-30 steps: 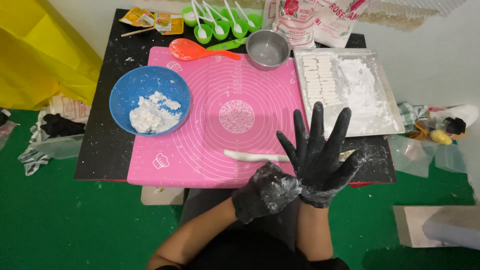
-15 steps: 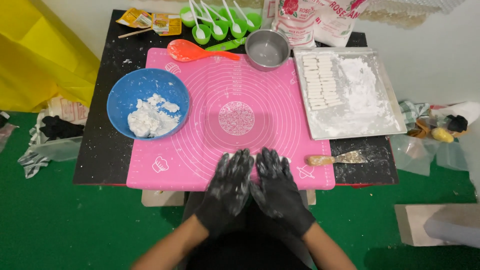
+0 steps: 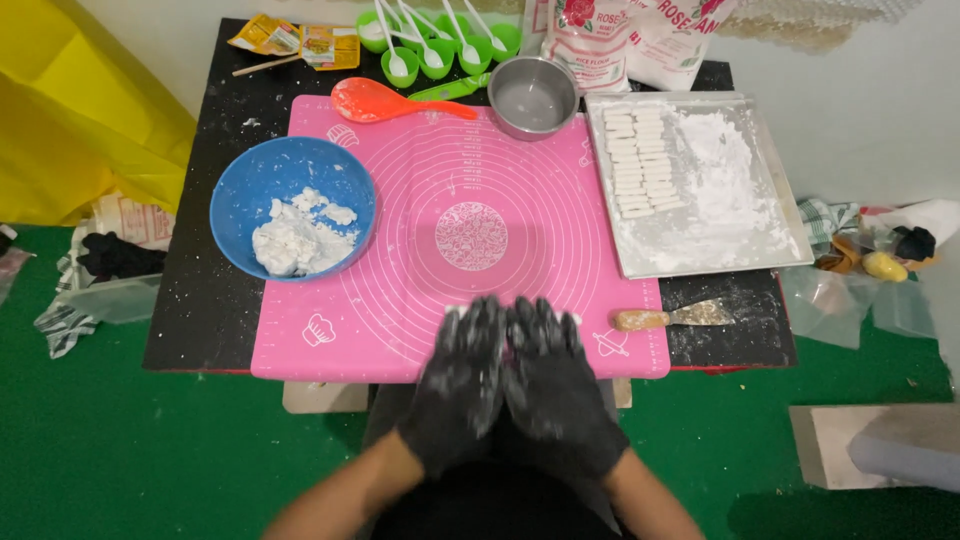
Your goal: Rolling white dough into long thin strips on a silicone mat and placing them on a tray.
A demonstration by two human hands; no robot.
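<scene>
Now left hand (image 3: 462,385) and right hand (image 3: 552,390) lie flat, apparently pressing pink mat (image 3: 400,330).

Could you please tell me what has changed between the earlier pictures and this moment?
The left hand and right hand, raised and clasped a second ago, came down palms flat, side by side on the pink mat, hiding the white dough strip. The blue bowl, metal tray and scraper stayed put.
</scene>
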